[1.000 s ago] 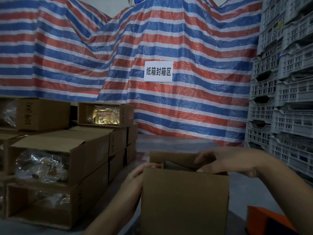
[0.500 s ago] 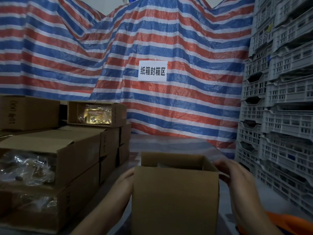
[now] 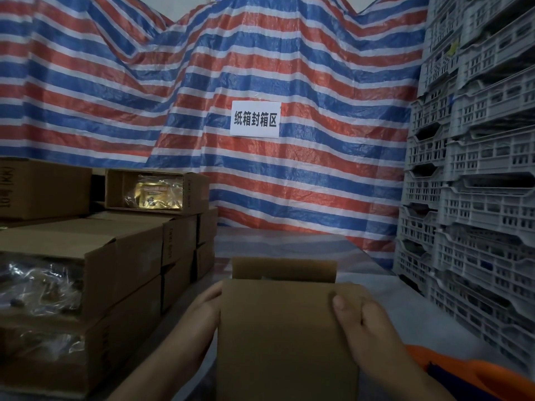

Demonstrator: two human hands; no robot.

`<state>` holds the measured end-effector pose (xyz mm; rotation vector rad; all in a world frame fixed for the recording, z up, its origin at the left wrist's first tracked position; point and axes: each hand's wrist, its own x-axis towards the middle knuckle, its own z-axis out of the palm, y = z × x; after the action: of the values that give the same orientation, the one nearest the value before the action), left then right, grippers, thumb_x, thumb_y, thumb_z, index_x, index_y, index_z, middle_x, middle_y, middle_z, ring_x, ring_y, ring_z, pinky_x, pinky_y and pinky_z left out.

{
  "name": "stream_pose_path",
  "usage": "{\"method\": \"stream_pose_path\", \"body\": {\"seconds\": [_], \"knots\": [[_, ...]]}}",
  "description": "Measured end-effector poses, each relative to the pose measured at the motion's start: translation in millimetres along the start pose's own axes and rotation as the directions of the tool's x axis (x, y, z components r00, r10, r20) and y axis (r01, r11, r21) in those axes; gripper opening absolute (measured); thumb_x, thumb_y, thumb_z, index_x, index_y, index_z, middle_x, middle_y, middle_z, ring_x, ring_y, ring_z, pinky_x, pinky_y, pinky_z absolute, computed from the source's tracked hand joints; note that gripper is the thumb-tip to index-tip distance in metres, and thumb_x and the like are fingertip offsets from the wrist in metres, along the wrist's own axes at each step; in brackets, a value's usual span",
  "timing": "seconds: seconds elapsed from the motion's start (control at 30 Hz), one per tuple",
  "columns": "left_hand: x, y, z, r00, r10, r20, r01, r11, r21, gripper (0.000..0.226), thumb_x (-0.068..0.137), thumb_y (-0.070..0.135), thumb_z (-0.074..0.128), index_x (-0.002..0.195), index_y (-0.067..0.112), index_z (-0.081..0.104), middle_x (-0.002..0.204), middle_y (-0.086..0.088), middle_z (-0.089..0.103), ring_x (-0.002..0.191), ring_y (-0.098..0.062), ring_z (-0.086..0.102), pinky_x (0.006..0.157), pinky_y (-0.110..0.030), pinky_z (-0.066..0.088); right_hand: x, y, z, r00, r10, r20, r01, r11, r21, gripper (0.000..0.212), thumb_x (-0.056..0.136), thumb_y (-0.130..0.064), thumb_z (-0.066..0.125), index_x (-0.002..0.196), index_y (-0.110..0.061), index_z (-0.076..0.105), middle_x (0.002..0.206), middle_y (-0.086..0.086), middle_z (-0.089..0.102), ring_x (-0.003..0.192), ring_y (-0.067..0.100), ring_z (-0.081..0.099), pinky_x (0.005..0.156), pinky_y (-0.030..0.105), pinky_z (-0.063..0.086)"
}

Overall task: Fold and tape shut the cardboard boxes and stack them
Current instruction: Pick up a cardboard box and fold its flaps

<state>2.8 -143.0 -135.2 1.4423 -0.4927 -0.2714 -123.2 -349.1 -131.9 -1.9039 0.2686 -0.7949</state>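
A brown cardboard box (image 3: 278, 342) stands upright in front of me at the bottom middle, its top open and the far flap (image 3: 285, 269) raised. My left hand (image 3: 207, 306) grips the box's left side near the top corner, fingers hidden behind it. My right hand (image 3: 357, 318) holds the right side, thumb pressed on the near face and fingers wrapped round the edge.
Stacked cardboard boxes (image 3: 86, 270) fill the left, some open sideways showing plastic-wrapped goods (image 3: 157, 193). Grey plastic crates (image 3: 474, 198) tower on the right. A striped tarp with a white sign (image 3: 255, 119) hangs behind. An orange object (image 3: 469, 374) lies at lower right.
My right hand came off the top of the box and down to its right side, thumb now on the near face. The view moved closer and shifted right.
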Motion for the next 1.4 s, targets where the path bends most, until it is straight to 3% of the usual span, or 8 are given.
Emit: {"method": "stream_pose_path", "body": {"seconds": [0.23, 0.4, 0.5, 0.7, 0.8, 0.93, 1.1, 1.4], "knots": [[-10, 6, 5, 0.987, 0.143, -0.067, -0.145, 0.989, -0.024, 0.023, 0.093, 0.011, 0.059, 0.086, 0.023, 0.077, 0.108, -0.001, 0.072, 0.1, -0.023, 0.068, 0.088, -0.045, 0.053, 2, 0, -2, 0.999, -0.038, 0.025, 0.04, 0.998, -0.053, 0.04, 0.066, -0.07, 0.039, 0.086, -0.038, 0.05, 0.097, -0.028, 0.045, 0.079, -0.038, 0.038, 0.067, -0.002, 0.033], [-14, 5, 6, 0.82, 0.508, -0.264, -0.436, 0.853, 0.287, 0.032, 0.095, 0.032, 0.049, 0.079, 0.02, 0.073, 0.099, 0.012, 0.064, 0.098, -0.006, 0.06, 0.082, -0.031, 0.048, 2, 0, -2, 0.999, -0.051, 0.019, 0.051, 0.999, -0.013, 0.041, 0.072, -0.068, 0.033, 0.09, -0.037, 0.053, 0.098, -0.026, 0.049, 0.081, -0.039, 0.039, 0.07, -0.006, 0.032], [-17, 6, 9, 0.898, 0.39, -0.202, -0.35, 0.914, 0.206, 0.063, 0.082, 0.062, 0.028, 0.091, 0.019, 0.074, 0.098, -0.004, 0.07, 0.096, -0.013, 0.065, 0.088, -0.036, 0.049, -1, -2, -2, 0.999, 0.006, 0.031, -0.006, 1.0, -0.005, 0.038, 0.071, -0.069, 0.032, 0.09, -0.04, 0.049, 0.096, -0.03, 0.042, 0.081, -0.034, 0.04, 0.069, 0.003, 0.033], [-14, 14, 9, 0.939, 0.342, 0.027, -0.325, 0.862, 0.39, 0.057, 0.074, 0.076, 0.034, 0.103, 0.043, 0.071, 0.112, 0.01, 0.057, 0.1, 0.014, 0.051, 0.085, -0.009, 0.037, -2, -5, 0, 0.999, 0.019, 0.042, -0.02, 1.0, 0.02, 0.033, 0.071, -0.069, 0.033, 0.092, -0.047, 0.045, 0.097, -0.034, 0.038, 0.08, -0.031, 0.038, 0.079, 0.014, 0.029], [-13, 20, 9, 0.969, 0.234, 0.084, -0.247, 0.865, 0.436, 0.045, 0.072, 0.086, 0.048, 0.088, 0.05, 0.069, 0.112, 0.008, 0.055, 0.109, 0.001, 0.051, 0.1, -0.029, 0.041, -2, -5, -1, 0.999, 0.018, 0.039, -0.019, 0.999, 0.041, 0.024, 0.082, -0.063, 0.036, 0.09, -0.044, 0.046, 0.095, -0.032, 0.039, 0.075, -0.038, 0.036, 0.073, 0.007, 0.032], [-13, 25, 12, 0.985, 0.167, 0.042, -0.17, 0.898, 0.406, 0.043, 0.064, 0.08, 0.051, 0.091, 0.052, 0.068, 0.111, 0.016, 0.059, 0.108, -0.004, 0.058, 0.099, -0.035, 0.047, 2, -3, -1, 0.998, 0.039, 0.044, -0.042, 0.997, 0.071, 0.014, 0.097, -0.049, 0.046, 0.087, -0.041, 0.049, 0.091, -0.029, 0.041, 0.073, -0.032, 0.04, 0.067, 0.007, 0.033], [-17, 32, 19, 0.977, 0.201, 0.07, -0.212, 0.91, 0.355, 0.03, 0.085, 0.049, 0.061, 0.082, 0.024, 0.077, 0.079, 0.007, 0.074, 0.072, -0.007, 0.071, 0.057, -0.015, 0.051, 9, 1, -1, 0.998, -0.02, 0.06, 0.02, 1.0, 0.007, 0.021, 0.1, -0.041, 0.048, 0.092, -0.03, 0.064, 0.097, -0.011, 0.059, 0.083, -0.012, 0.055, 0.068, 0.01, 0.038], [-15, 23, 28, 0.961, 0.215, -0.175, -0.165, 0.951, 0.26, 0.025, 0.084, 0.008, 0.073, 0.1, 0.01, 0.055, 0.106, -0.016, 0.063, 0.087, -0.019, 0.058, 0.075, -0.03, 0.046, 17, 14, 8, 0.994, 0.107, 0.001, -0.104, 0.96, 0.259, 0.039, 0.096, -0.02, 0.064, 0.128, -0.036, 0.051, 0.13, -0.007, 0.049, 0.106, 0.011, 0.056, 0.07, 0.027, 0.048]]}}
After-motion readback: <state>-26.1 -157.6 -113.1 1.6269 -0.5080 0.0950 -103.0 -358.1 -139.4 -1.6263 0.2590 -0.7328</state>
